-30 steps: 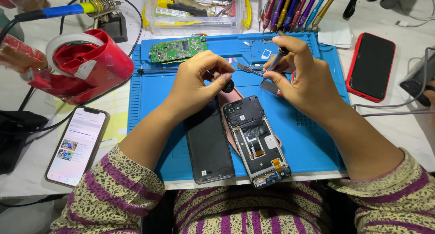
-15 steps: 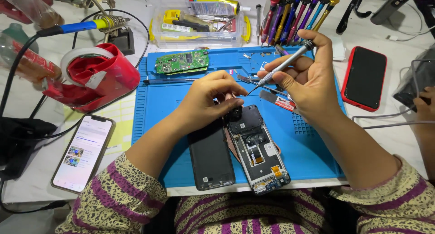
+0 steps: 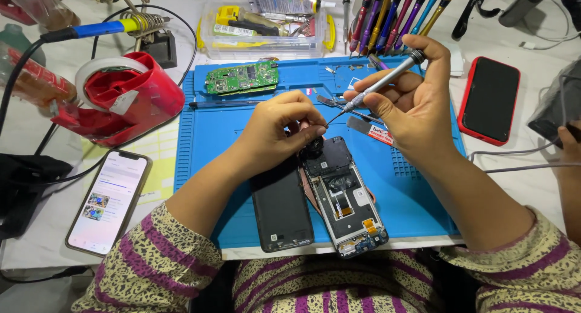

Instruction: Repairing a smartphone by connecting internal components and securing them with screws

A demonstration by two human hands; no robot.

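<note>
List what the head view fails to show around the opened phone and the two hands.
- Top of the opened phone: hidden under the left hand.
- Screwdriver tip: too fine to tell what it touches.
- What the left fingertips pinch: too small to make out.
- Black handset: upper end covered by the left wrist.
- Right hand: palm faces away.
</note>
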